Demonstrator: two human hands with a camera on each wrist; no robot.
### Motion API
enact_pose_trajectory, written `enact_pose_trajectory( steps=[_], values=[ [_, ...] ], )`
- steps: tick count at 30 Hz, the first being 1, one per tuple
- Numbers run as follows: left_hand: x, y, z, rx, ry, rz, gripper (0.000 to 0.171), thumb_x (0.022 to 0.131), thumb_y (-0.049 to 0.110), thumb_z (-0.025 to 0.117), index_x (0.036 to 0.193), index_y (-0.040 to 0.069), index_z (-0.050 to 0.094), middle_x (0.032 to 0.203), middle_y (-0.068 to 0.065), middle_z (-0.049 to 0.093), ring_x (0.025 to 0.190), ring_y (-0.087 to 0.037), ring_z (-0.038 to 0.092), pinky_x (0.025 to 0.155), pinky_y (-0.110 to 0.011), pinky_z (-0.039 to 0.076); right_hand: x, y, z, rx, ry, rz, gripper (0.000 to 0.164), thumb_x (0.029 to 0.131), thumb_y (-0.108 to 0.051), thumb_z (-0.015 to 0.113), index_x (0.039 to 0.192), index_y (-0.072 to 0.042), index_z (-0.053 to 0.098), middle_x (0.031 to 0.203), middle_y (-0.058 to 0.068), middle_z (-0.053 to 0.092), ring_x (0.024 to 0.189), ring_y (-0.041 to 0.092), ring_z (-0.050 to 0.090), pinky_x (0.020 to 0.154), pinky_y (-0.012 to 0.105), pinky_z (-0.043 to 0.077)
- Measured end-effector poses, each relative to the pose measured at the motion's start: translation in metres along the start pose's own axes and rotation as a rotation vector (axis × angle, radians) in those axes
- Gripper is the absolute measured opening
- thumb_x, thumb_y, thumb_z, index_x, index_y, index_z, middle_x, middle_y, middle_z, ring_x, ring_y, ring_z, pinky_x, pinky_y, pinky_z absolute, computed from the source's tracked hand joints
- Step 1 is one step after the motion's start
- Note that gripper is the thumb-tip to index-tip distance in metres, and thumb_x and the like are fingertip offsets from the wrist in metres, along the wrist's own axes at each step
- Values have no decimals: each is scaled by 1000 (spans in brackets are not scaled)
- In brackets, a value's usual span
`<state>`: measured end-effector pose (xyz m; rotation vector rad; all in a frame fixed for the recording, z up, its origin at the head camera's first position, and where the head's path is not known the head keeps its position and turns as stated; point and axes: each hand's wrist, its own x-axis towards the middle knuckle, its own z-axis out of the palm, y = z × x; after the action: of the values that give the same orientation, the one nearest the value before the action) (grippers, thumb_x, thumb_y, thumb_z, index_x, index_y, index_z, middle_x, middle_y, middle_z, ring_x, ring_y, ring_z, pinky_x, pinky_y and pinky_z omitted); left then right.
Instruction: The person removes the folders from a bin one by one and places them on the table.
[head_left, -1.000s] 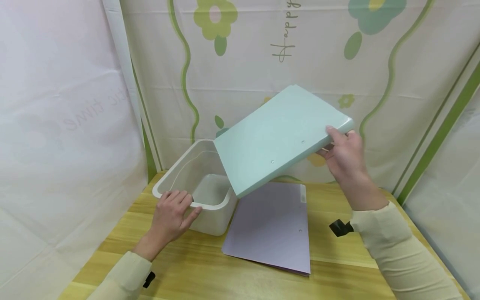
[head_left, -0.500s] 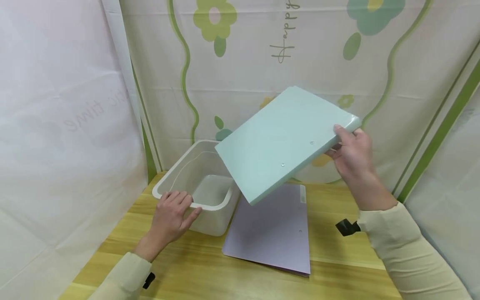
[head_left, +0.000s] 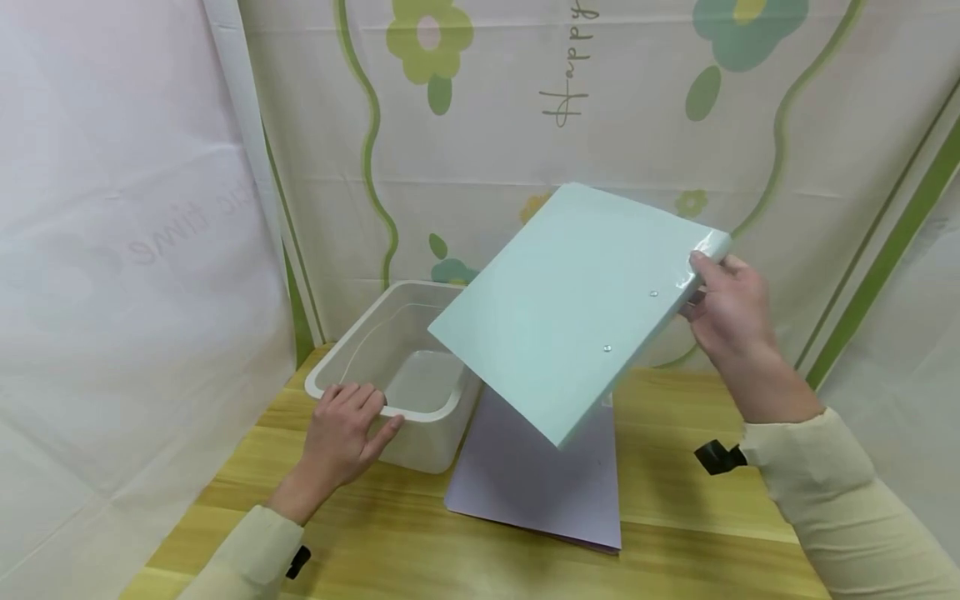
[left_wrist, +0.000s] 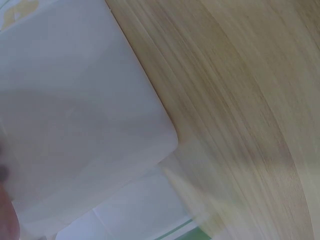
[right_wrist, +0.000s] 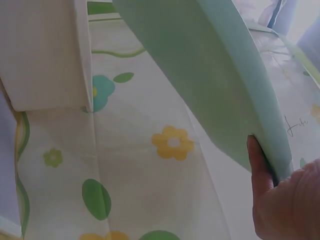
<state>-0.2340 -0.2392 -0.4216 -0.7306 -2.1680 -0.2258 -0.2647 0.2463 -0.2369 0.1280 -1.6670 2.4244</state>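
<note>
A mint-green ring binder (head_left: 570, 300) hangs tilted in the air above the table, two metal rivets showing near its spine. My right hand (head_left: 731, 304) grips it at the spine's upper end, thumb on the cover and fingers underneath. In the right wrist view the binder (right_wrist: 215, 75) appears edge-on, with a finger along its lower side. My left hand (head_left: 345, 429) holds the near rim of a white plastic bin (head_left: 442, 433), fingers hooked over the edge. The bin's inside shows nothing in it. From the left wrist, mostly the bin's outer wall (left_wrist: 95, 110) shows.
A purple folder (head_left: 536, 492) lies on the wooden table (head_left: 375, 542) just right of the bin, partly beneath the raised binder. Behind the table hangs a flower-printed curtain (head_left: 480, 125); a white sheet (head_left: 127, 333) stands along the left.
The binder has moved right and its lower corner has dropped, away from the bin and over the purple folder. My right hand has shifted right with it. The left hand and bin stay put.
</note>
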Motion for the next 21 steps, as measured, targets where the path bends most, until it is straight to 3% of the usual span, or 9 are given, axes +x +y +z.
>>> enact_pose_trajectory(
  steps=[4, 7, 17, 21],
  values=[
    [0, -1, -1, 5, -8, -3, 59, 106, 61, 30, 82, 11, 49, 75, -1, 49, 74, -27, 54, 74, -45, 41, 1, -2, -9, -8, 9, 48, 79, 103, -28, 60, 163, -10, 11, 170, 6, 14, 152, 32, 26, 112, 41, 36],
    [1, -1, -1, 4, -5, -3, 59, 106, 61, 30, 81, 11, 49, 74, -1, 48, 73, -27, 53, 74, -45, 41, 2, -3, -16, -16, 15, 76, 80, 102, -29, 61, 163, -12, 13, 169, 4, 15, 153, 29, 24, 112, 40, 35],
    [0, -2, -2, 4, -10, -1, 58, 106, 61, 31, 81, 12, 48, 74, 0, 48, 73, -27, 55, 74, -46, 42, 3, -4, -41, -13, 25, 137, 83, 98, -31, 67, 163, -16, 18, 155, -1, 35, 140, 20, 40, 100, 28, 50],
    [0, -1, -2, 1, -12, -4, 58, 106, 61, 31, 80, 12, 48, 73, 0, 48, 73, -27, 55, 74, -46, 42, 2, -5, -48, 2, 40, 155, 83, 98, -30, 68, 163, -16, 18, 145, -1, 41, 134, 18, 44, 98, 28, 51]
  ],
)
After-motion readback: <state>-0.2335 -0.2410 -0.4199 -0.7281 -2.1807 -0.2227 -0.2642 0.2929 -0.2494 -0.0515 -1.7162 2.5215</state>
